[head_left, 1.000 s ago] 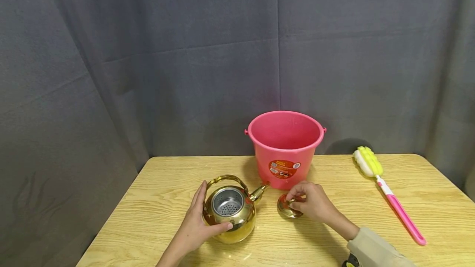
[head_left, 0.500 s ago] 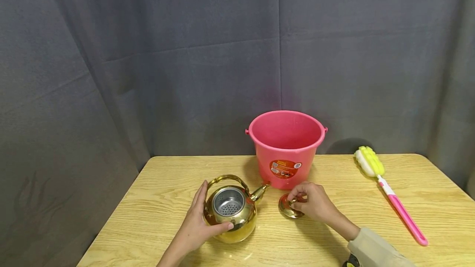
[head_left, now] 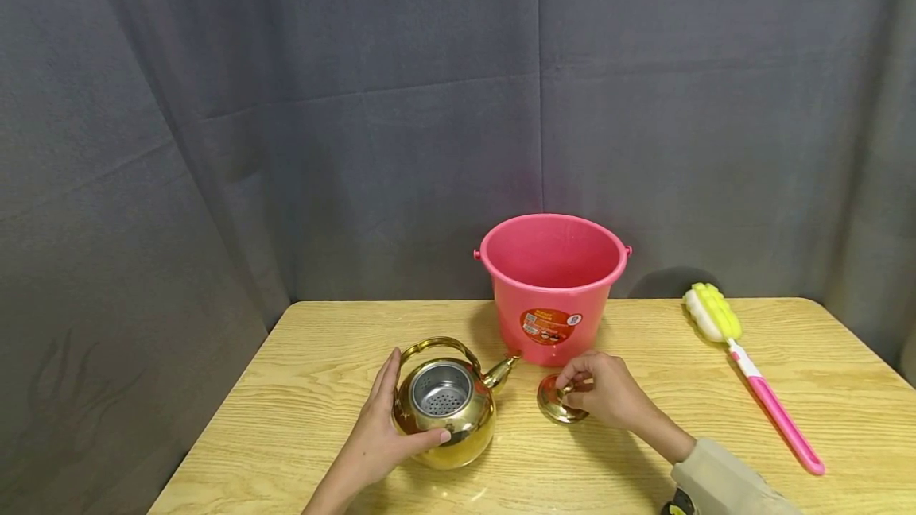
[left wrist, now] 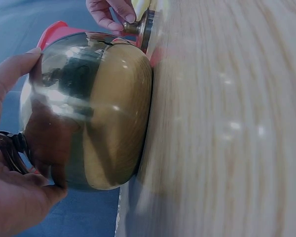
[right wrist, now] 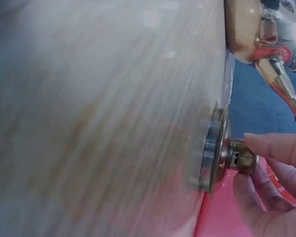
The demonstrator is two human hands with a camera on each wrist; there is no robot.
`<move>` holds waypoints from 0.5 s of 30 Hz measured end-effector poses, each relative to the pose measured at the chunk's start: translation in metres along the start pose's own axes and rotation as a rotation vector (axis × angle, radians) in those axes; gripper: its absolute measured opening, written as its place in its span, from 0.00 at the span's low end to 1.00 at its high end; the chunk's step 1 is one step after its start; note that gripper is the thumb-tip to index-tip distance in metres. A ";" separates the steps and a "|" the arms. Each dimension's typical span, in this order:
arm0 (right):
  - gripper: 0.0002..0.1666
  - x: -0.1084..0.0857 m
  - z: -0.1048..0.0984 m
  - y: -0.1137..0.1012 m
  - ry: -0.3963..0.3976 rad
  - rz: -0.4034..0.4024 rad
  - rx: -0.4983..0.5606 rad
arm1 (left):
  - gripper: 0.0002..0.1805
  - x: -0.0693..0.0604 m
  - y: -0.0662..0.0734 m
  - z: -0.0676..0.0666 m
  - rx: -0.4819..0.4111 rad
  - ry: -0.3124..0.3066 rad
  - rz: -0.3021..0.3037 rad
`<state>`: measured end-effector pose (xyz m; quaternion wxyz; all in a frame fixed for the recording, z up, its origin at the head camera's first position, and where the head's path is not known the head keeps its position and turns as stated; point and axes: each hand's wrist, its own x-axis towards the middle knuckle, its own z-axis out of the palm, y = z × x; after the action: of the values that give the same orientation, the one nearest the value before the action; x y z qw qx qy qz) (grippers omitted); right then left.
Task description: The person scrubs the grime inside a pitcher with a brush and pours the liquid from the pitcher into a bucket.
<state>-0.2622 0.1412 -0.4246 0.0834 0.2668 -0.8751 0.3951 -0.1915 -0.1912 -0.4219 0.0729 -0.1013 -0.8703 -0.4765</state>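
A shiny gold teapot (head_left: 461, 450) stands on the wooden table, its spout towards the right. Its top is uncovered and shows a metal strainer basket (head_left: 440, 400) inside. My left hand (head_left: 375, 439) holds the round body from the left, thumb in front and fingers behind; in the left wrist view the fingers reach round the teapot (left wrist: 98, 113) near the handle's foot. To the right of the spout, the gold lid (head_left: 554, 407) sits flat on the table. Thumb and fingers of my right hand (head_left: 608, 394) pinch its knob (right wrist: 244, 156).
A pink bucket (head_left: 510, 310) with a red label stands just behind the spout and lid. Over on the right lies a long brush (head_left: 780, 417) with a pink handle and a yellow and white sponge head. A grey curtain (head_left: 401, 165) hangs behind the table (head_left: 300, 404).
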 end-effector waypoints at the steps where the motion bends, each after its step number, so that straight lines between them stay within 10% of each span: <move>1: 0.14 0.000 0.000 0.000 -0.003 0.002 0.004 | 0.69 0.000 0.000 0.000 0.002 0.000 0.000; 15: 0.04 0.003 -0.010 -0.013 0.041 0.049 0.007 | 0.69 0.000 0.001 0.000 -0.004 -0.004 -0.009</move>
<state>-0.2587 0.1405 -0.4082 0.0909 0.2375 -0.8781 0.4053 -0.1913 -0.1908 -0.4207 0.0687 -0.0983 -0.8699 -0.4784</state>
